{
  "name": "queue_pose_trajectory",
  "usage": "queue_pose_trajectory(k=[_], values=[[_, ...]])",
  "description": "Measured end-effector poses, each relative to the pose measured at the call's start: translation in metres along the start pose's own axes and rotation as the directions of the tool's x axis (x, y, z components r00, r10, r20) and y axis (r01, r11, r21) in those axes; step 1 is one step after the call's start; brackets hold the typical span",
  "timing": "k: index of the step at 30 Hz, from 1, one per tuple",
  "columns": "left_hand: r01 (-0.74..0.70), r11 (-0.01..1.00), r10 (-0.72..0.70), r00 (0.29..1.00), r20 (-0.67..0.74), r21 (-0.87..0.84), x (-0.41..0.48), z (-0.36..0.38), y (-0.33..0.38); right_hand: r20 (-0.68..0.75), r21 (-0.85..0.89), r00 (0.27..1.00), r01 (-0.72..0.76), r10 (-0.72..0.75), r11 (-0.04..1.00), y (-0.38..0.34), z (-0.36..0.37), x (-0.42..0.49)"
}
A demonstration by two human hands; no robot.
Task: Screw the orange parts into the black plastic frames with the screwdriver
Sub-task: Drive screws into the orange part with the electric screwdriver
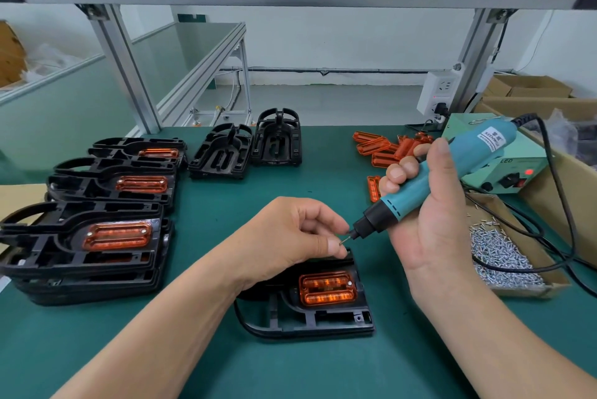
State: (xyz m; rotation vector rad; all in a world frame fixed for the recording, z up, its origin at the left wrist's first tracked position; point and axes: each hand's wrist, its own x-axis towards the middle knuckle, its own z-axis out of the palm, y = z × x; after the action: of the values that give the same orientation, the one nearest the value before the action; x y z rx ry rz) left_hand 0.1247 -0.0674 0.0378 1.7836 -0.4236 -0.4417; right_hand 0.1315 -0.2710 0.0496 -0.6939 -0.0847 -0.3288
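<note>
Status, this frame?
Report: right hand grips teal electric screwdriver; left hand pinches small screw at its bit; orange part seated in black plastic frame; nothing obstructing.

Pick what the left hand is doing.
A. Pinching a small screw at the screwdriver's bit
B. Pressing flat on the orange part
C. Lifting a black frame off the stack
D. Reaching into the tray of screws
A: the left hand pinches a small screw at the bit tip of the screwdriver, which the right hand grips above the near black frame.
</note>
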Motion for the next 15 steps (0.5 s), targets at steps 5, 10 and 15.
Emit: queue_pose_trajectory(k=[5,10,15], values=[[-0.009,1.000,0.010,0.999,0.038,-0.017,-0.001,-0.003,0.002,0.008,0.007,1.000,-0.007,0.007,1.000,0.002,-0.001,0.000],[0.062,0.998,-0.059,0.993,0.101,-0.024,-0.002,-0.006,0.005,0.007,0.002,0.999,-0.038,0.037,0.999,0.005,-0.001,-0.002],[0.025,0.969,0.000,0.995,-0.102,0.245,-0.003,-0.025,0.004,0.065,-0.038,0.996,-0.065,0.068,0.997,0.009,0.002,-0.008]])
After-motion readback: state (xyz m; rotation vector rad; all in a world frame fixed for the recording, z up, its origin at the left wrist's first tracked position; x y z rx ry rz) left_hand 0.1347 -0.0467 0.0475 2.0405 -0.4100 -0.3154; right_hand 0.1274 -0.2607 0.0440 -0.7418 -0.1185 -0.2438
